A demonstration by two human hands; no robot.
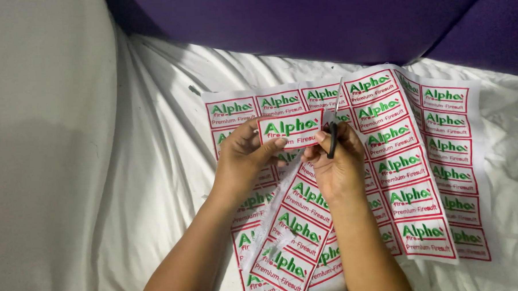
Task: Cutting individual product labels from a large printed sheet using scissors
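Hands over a white bedsheet [155, 137]: left hand [245, 157] pinches a strip of printed labels [290, 130] at its upper end w/ thumb and fingertips, right hand [334, 160] is closed round black-handled scissors [334, 123], blades pointing up beside the strip. Strip hangs between both hands, trailing toward the lower edge of the bed; the label sheet [431, 156] lies flat beneath, right of centre. Paper looks thin, light, floppy, prob. tears easily, so best held near the cut line.
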